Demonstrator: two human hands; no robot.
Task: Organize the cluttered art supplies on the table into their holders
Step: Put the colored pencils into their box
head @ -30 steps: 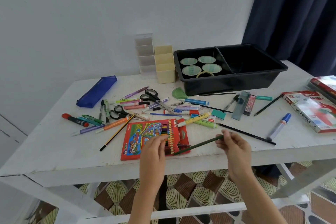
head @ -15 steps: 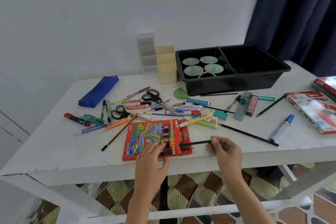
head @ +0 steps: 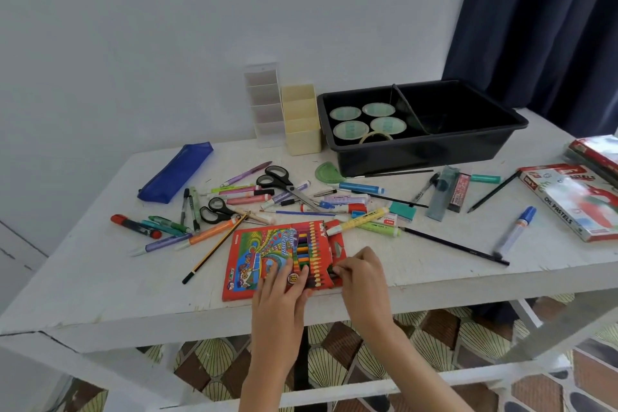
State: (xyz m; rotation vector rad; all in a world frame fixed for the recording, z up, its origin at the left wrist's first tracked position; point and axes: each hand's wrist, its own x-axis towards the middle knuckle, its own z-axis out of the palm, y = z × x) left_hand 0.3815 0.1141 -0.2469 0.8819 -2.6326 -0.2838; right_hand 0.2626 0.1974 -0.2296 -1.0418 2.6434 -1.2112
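Observation:
A red colour-pencil box (head: 257, 257) lies open near the front edge of the white table (head: 100, 278). My left hand (head: 284, 291) rests on its lower part with straight fingers, holding it down. My right hand (head: 361, 274) pinches the end of a dark green pencil (head: 331, 270) that is almost fully inside the box's open right end. Pens, markers and two pairs of scissors (head: 284, 182) lie scattered behind the box. A cream holder (head: 301, 120) and a clear holder (head: 264, 104) stand at the back.
A black divided bin (head: 434, 147) holds tape rolls in its left half. A blue pencil pouch (head: 175, 172) lies at left. An oil pastels box (head: 572, 201) and a blue-capped marker (head: 515, 231) are at right; a long black pencil (head: 454, 246) lies near my right hand.
My right hand has slid the green pencil leftward into the red box. My left hand shifted down onto the box's lower part.

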